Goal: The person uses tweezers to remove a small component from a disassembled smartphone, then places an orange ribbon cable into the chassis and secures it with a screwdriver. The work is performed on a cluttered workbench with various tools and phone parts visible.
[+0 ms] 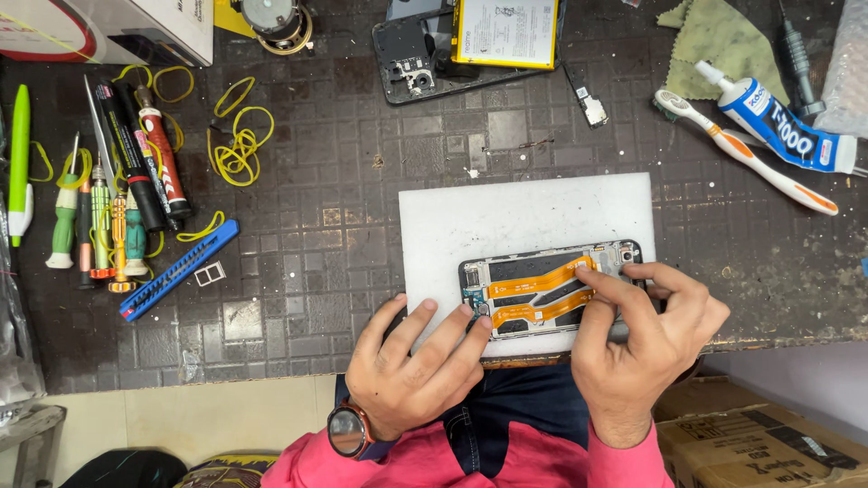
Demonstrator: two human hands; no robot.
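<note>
Down near the front edge of the counter point(362, 271), on a white mat point(506, 212), sits an opened phone point(551, 287) with its back off, two orange flex cables point(541, 294) running lengthwise across the insides; the mat looks like it's there to give a clean, pale surface so small parts don't vanish into the dark tiled top; the left hand point(411, 370) has its fingers laid flat and spread against the phone's left end, fingertips pressing at the corner, holding nothing, so it reads to me as a brace to stop the frame sliding; the right hand point(646, 339) comes in from the other end, index and thumb bunched together right on the upper right part near the cable ends; whether they actually pinch something tiny or just press down, I can't tell, it's too small; a watch point(348, 430) sits on the left wrist; off to the left, well apart, a row of screwdrivers point(99, 226) lies side by side with a blue cutter point(178, 269) and some yellow rubber bands point(240, 136), all within reach; up top there's another phone shell point(416, 59) with a battery point(506, 32) resting on it; to the right a glue tube point(782, 117), a toothbrush point(741, 149) and a green cloth point(723, 41), parked clear of the work.
</note>
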